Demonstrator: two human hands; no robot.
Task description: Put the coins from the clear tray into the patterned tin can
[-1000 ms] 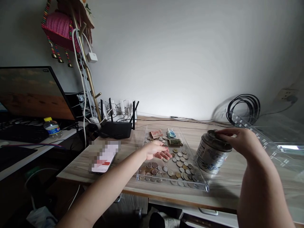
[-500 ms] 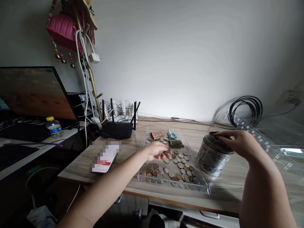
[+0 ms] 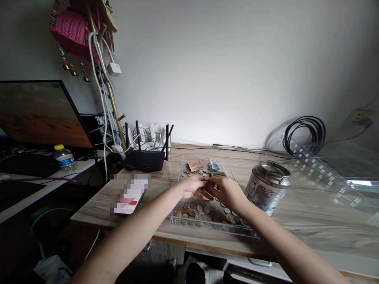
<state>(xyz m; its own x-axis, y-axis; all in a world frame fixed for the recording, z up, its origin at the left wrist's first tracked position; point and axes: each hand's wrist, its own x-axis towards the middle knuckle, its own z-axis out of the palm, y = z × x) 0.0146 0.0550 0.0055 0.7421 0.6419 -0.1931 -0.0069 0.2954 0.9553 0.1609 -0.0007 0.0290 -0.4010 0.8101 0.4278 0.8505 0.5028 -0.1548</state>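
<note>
My left hand (image 3: pixel 193 187) is over the clear tray (image 3: pixel 174 221), its fingers curled around a coin that is mostly hidden now. My right hand (image 3: pixel 225 191) meets it there, thumb and fingers pinched together at the left fingertips; what they grip is hidden. Many coins (image 3: pixel 199 208) lie spread in the tray below both hands. At the tray's far end are a red banknote (image 3: pixel 194 165), a blue-green banknote (image 3: pixel 214 165) and a folded dark green banknote (image 3: pixel 217 173). Right of the tray stands an open metal can (image 3: pixel 268 189) with a printed pattern.
A phone (image 3: pixel 130 199), partly blurred, lies left of the tray. Behind it are a black router (image 3: pixel 145 159) and cables. Clear plastic pieces (image 3: pixel 331 177) and a coiled black cable (image 3: pixel 304 134) are at the right. A bottle (image 3: pixel 65 157) stands on the left desk.
My right hand has left the can's mouth and moved left to my left hand above the tray. My left hand stays over the coins. The view has shifted slightly.
</note>
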